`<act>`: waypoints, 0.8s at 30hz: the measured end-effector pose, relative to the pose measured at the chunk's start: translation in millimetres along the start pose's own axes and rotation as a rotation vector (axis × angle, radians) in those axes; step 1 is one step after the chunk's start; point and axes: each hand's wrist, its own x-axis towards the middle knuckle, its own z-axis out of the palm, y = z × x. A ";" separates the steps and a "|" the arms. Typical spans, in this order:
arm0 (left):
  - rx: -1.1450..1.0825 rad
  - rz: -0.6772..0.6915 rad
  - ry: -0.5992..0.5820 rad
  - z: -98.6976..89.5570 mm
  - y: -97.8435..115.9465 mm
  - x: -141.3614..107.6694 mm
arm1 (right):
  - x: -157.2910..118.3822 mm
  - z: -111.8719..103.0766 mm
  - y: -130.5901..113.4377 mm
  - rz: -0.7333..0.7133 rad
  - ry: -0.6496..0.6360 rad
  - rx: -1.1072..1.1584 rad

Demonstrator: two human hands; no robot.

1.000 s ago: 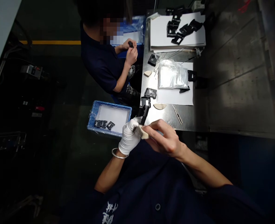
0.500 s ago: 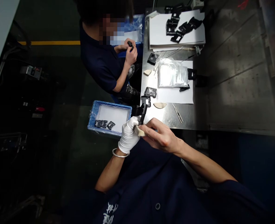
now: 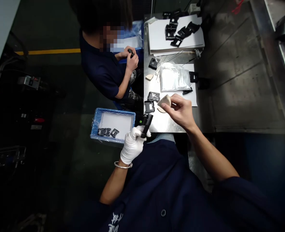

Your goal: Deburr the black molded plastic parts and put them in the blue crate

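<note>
My left hand (image 3: 133, 145), in a white glove with a bangle at the wrist, grips a black plastic part (image 3: 147, 125) that stands up from the fingers. My bare right hand (image 3: 182, 111) pinches a cream wedge-shaped pad (image 3: 165, 102) over the near part of the metal table. Another cream pad (image 3: 161, 110) lies on the table under it, partly hidden. Just left of the right hand are a black part with a white patch (image 3: 149, 106) and a black part in clear wrapping (image 3: 154, 96).
A blue bin (image 3: 93, 124) at left holds wrapped black parts. Clear plastic bags (image 3: 175, 77) lie on white paper on the metal table (image 3: 156, 125). Several black parts (image 3: 170, 32) rest on a paper stack (image 3: 154, 35). A co-worker (image 3: 101, 71) sits left, handling a black part.
My right hand has moved up and away from the left hand, carrying the cream pad over the table. The left hand still holds the black part, now turned and slightly lower.
</note>
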 end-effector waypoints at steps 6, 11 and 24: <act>-0.537 -0.212 0.379 -8.8 -1.2 11.5 | -28.5 27.9 0.8 0.352 -0.169 0.591; -0.729 -0.374 0.507 -6.1 -3.2 21.3 | -46.8 51.7 -17.6 0.457 -0.295 0.888; 0.405 -0.081 -0.093 -11.8 -6.7 14.2 | -48.7 41.7 -31.8 0.437 -0.348 0.617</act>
